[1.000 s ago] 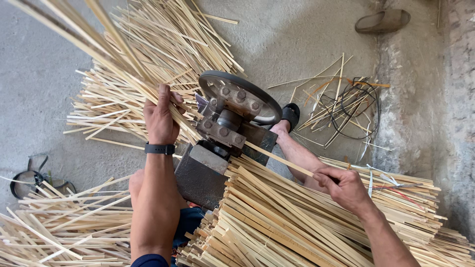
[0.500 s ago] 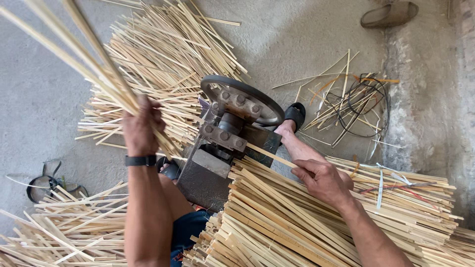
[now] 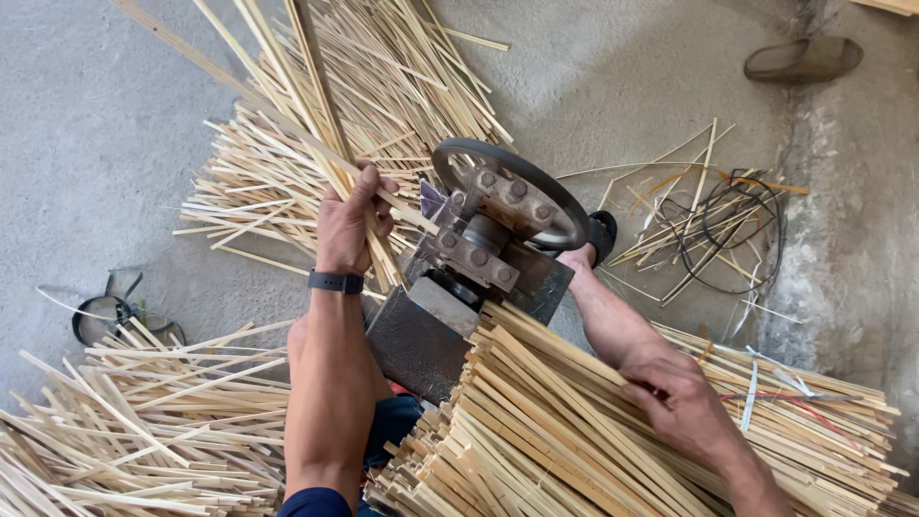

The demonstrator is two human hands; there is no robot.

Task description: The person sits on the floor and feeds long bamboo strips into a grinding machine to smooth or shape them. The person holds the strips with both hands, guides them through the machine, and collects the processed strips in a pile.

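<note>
Grey concrete floor (image 3: 105, 115), daylit; rough wall base (image 3: 862, 239) at right; sandal (image 3: 802, 59) lying nearby.

Bare forearms; a black band watch (image 3: 336, 281) circles the left wrist, dark blue sleeve edge (image 3: 308, 502) at the near elbow

Soft, even daylight fills the scene; the grey concrete floor (image 3: 115, 124) is bright without glare. Shadows are faint and short, lying close under the split bamboo strips (image 3: 287, 201) and beneath the dark metal machine (image 3: 479, 258). The centre is sharp, with fine grain readable. Strips toward the floor's upper left edge smear slightly, and lines bow mildly near the corners.
</note>
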